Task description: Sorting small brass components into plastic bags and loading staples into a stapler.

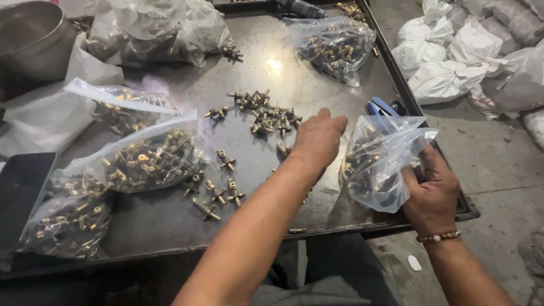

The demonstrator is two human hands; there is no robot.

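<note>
- Brass fittings, small and cross-shaped, scattered loose [266,113] over the middle of the frame on the dark metal worktop [317,73].
- Clear plastic bag [377,164], part-filled with the same fittings, at the right of the frame by the worktop's edge; mouth open and facing up.
- Right hand [432,190] clenched on the bag's lower right side, fingers wrapped into the plastic.
- Left hand [318,139] reaching over the loose fittings, fingers curled downward; whether anything is pinched under them cannot be told.
- Could slip or tip: bag held at the very edge, so a slack grip might spill fittings onto the concrete floor [498,164].
- Could roll off the front lip: one stray fitting [297,230] lying close to it.
- More filled bags [147,158] at left and top, white sacks [447,56] upper right.
</note>
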